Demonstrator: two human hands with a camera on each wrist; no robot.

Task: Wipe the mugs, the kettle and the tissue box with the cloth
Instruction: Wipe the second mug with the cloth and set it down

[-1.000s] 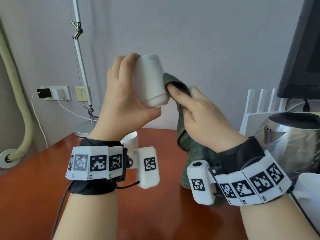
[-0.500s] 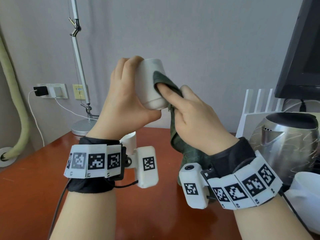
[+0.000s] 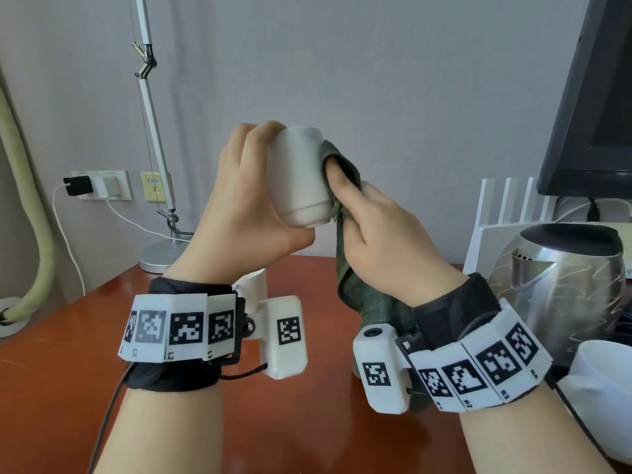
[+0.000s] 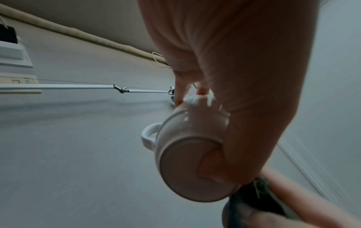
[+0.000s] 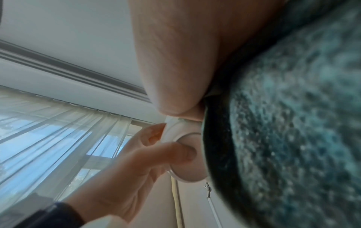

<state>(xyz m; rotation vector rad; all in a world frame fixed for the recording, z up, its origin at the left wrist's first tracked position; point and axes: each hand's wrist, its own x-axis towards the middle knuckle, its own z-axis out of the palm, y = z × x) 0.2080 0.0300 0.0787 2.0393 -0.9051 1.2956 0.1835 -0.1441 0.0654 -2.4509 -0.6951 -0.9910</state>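
Observation:
My left hand [image 3: 253, 200] holds a white mug [image 3: 301, 176] up in the air, fingers over its top end and thumb under its base. In the left wrist view the mug [image 4: 187, 154] shows its base and its handle. My right hand [image 3: 372, 234] grips a dark green cloth [image 3: 362, 295] and presses it with the fingers against the mug's right side. The cloth [image 5: 293, 123] fills the right wrist view, with the mug [image 5: 185, 154] beside it. A steel kettle [image 3: 561, 285] stands at the right. Another white mug [image 3: 605, 395] sits at the lower right edge. No tissue box is in view.
A red-brown table [image 3: 68, 354] lies below my hands. A desk lamp [image 3: 154, 165] stands at the back left near wall sockets [image 3: 102, 184]. A dark monitor [image 3: 595, 97] and a white rack [image 3: 506, 206] stand behind the kettle. A small white object [image 3: 253, 285] sits behind my left wrist.
The mug has turned a little in my left hand, and my right fingers with the cloth have slid up along its right side.

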